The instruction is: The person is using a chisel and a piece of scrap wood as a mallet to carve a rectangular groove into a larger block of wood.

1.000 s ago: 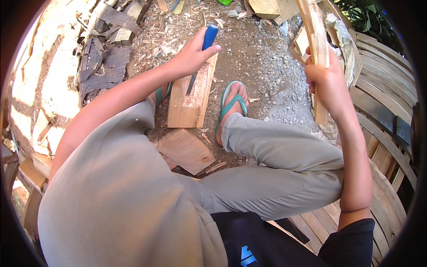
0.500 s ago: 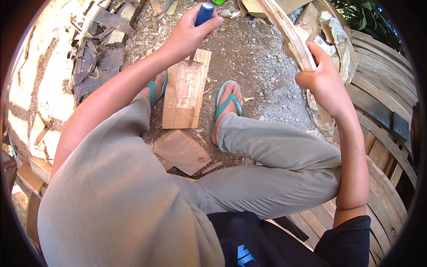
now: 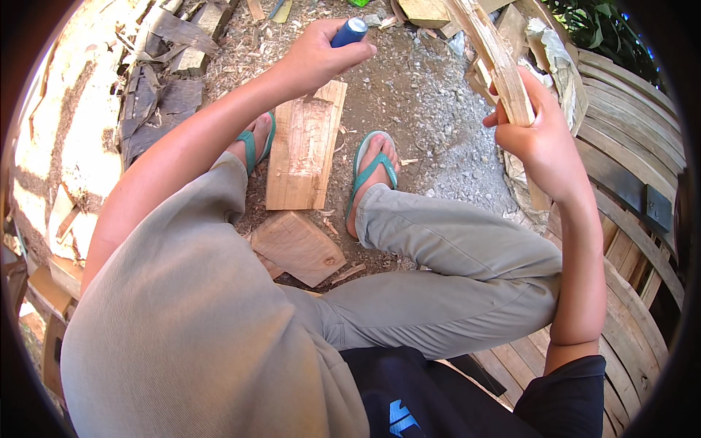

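My left hand [image 3: 318, 58] is wrapped round the blue handle of a chisel [image 3: 350, 33] with a pale metal cap. Beneath that fist, the chisel's blade is mostly hidden, so I cannot tell whether its tip touches the wood. Between my feet lies a pale wood block [image 3: 307, 157], with a rough shallow hollow cut along its middle. My right hand [image 3: 537, 139] grips the near end of a thick, split wooden stick [image 3: 496, 62], held raised to the right of the block and slanting away from me.
A smaller wood offcut [image 3: 301, 248] sits just nearer than the block. My feet in green flip-flops [image 3: 372, 168] flank the block. Bark and scrap wood [image 3: 164, 102] pile up at the left, grey gravel [image 3: 453, 146] lies to the right, and stacked planks [image 3: 628, 124] curve along the right side.
The chisel handle has tipped to the right and slightly nearer, with my left hand turning along. My right hand and the stick have shifted a little to the right.
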`<state>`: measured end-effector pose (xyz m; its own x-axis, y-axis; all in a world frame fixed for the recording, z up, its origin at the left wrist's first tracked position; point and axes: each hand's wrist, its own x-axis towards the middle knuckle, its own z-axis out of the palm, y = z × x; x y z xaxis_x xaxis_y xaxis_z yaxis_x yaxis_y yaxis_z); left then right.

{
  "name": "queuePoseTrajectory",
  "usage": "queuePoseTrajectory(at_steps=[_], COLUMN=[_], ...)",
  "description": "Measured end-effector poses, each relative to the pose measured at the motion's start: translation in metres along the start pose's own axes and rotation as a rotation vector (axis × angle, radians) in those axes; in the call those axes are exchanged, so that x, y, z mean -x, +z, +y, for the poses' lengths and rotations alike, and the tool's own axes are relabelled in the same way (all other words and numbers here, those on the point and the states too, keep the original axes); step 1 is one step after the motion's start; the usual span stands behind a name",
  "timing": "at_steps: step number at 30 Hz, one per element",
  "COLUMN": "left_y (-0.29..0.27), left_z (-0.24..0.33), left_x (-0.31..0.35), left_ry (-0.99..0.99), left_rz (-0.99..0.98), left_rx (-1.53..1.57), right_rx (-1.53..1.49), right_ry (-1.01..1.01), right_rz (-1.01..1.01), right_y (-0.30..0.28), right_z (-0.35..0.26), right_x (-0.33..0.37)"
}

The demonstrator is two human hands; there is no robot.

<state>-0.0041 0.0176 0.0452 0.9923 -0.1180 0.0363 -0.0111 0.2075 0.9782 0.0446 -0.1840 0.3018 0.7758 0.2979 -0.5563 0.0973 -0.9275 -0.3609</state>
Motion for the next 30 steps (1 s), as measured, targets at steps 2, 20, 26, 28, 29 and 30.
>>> queuePoseTrajectory(at_steps=[2,20,26,28,29,30], left_y=[0.004,0.016,0.01,0.009,0.01,0.013], left_z=[-0.004,0.002,0.001,0.013,0.018,0.011], left_x=[0.001,0.007,0.012,0.013,0.012,0.011], left_ry=[-0.04,0.162,0.055,0.018,0.005,0.012], left_rz=[-0.008,0.178,0.047,0.041,0.033,0.046], left_rx=[-0.039,-0.194,-0.213,-0.181,-0.161,-0.154], right_rx=[0.042,0.109,0.147,0.134,0.232,0.412], right_ry=[0.016,-0.052,-0.219,-0.24,-0.189,-0.046], right_rz=[-0.052,0.07,0.15,0.159,0.111,0.024], right_y=[0.0,0.006,0.021,0.035,0.041,0.043], right_z=[-0.008,-0.017,-0.019,-0.007,0.005,0.011], right_x=[0.005,0.021,0.038,0.044,0.043,0.038])
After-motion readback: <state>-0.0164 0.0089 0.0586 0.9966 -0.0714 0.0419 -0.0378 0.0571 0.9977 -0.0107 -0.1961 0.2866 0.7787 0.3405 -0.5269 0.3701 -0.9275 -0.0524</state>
